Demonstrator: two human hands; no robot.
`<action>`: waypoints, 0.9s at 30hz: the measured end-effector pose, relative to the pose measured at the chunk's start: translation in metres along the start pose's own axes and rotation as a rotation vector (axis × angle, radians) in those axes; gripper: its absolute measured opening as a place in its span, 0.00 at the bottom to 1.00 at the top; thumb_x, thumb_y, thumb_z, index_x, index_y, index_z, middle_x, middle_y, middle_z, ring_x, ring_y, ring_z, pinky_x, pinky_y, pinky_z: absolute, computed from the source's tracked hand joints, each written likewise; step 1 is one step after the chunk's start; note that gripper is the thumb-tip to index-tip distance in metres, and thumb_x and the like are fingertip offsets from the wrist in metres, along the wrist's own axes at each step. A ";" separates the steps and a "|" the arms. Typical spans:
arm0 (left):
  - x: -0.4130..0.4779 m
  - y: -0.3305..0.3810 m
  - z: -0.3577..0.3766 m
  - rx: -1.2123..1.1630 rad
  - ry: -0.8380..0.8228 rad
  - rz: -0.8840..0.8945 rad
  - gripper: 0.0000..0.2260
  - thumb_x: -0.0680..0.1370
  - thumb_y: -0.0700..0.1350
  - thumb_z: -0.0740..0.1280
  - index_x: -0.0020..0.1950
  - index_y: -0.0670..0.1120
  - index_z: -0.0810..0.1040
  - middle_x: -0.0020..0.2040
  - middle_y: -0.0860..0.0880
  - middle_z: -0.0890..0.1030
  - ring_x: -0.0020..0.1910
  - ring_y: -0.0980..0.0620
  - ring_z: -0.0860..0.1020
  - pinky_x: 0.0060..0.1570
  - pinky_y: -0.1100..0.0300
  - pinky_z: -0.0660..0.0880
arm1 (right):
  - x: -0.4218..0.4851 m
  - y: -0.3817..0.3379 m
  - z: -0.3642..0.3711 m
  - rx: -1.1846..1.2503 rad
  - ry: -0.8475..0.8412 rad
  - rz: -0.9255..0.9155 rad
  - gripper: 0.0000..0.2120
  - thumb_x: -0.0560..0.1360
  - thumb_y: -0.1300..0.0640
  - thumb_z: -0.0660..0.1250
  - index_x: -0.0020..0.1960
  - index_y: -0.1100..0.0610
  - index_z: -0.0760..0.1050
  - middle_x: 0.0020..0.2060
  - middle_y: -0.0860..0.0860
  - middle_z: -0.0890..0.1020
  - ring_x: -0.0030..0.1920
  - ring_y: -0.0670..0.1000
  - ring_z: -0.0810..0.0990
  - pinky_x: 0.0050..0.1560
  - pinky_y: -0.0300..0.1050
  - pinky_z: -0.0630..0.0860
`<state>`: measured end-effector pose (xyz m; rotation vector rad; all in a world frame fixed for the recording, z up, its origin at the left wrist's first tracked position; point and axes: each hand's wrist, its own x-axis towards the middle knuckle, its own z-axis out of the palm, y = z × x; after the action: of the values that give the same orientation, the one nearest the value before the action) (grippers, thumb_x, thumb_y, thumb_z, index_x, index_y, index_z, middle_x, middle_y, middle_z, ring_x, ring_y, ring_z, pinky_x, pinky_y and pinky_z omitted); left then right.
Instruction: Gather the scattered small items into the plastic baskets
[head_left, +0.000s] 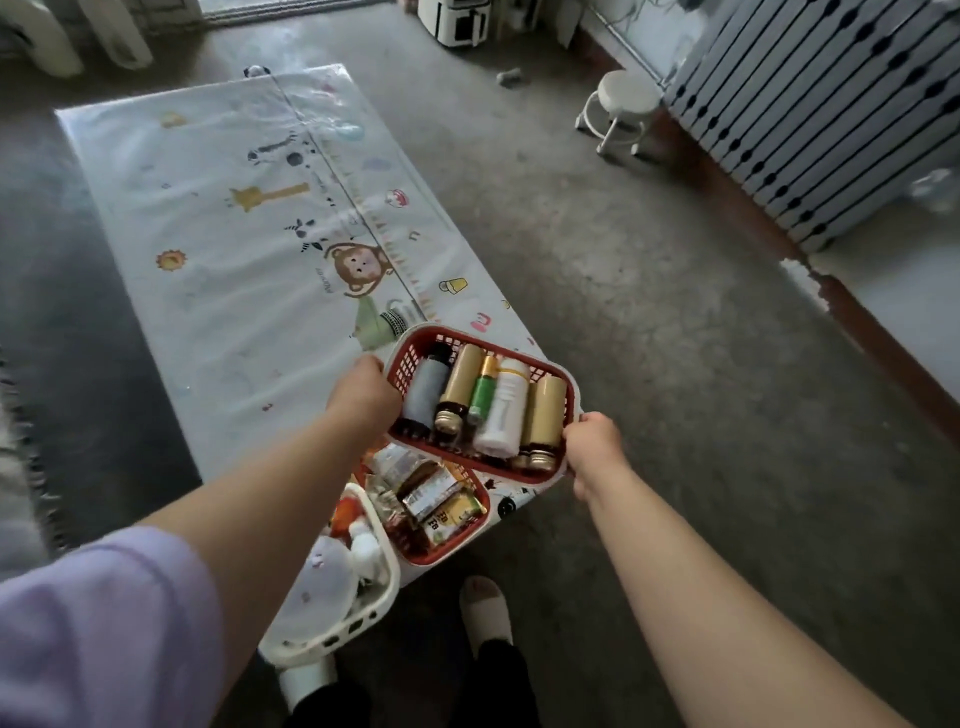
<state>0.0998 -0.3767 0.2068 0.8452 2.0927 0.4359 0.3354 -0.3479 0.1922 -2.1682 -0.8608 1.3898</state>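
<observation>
One red basket (422, 344) of five items (503, 410), clasped by left grip (363, 400) and right grip (593, 441).

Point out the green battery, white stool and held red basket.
green battery (483, 396), head view, green body.
white stool (626, 93), head view, round seat.
held red basket (411, 358), head view, mesh wall.

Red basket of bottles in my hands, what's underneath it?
A second red basket of foil sachets sits on the play mat below the held basket, beside a white basket. Its far end is covered, so anything there is hidden.
</observation>
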 end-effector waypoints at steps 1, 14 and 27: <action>0.007 0.011 0.011 0.009 0.013 0.019 0.08 0.76 0.41 0.65 0.54 0.44 0.72 0.49 0.42 0.79 0.49 0.42 0.78 0.50 0.48 0.77 | 0.013 0.003 -0.005 -0.004 0.006 0.013 0.13 0.74 0.70 0.52 0.43 0.57 0.72 0.42 0.56 0.78 0.39 0.53 0.77 0.35 0.42 0.76; 0.097 0.074 0.139 0.276 -0.095 -0.054 0.18 0.76 0.34 0.60 0.66 0.41 0.73 0.63 0.41 0.73 0.58 0.43 0.74 0.58 0.50 0.76 | 0.126 0.081 -0.022 0.071 -0.279 0.311 0.11 0.77 0.67 0.61 0.52 0.54 0.77 0.48 0.55 0.83 0.48 0.55 0.82 0.32 0.46 0.80; 0.137 0.010 0.172 0.685 -0.192 -0.081 0.23 0.76 0.43 0.63 0.71 0.54 0.68 0.67 0.45 0.73 0.67 0.42 0.68 0.68 0.42 0.62 | 0.156 0.135 0.009 -0.087 -0.458 0.478 0.12 0.79 0.69 0.57 0.48 0.56 0.75 0.42 0.54 0.82 0.38 0.51 0.82 0.31 0.41 0.80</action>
<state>0.1800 -0.2717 0.0308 1.1231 2.0949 -0.4247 0.4113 -0.3361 0.0011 -2.2493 -0.5688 2.1781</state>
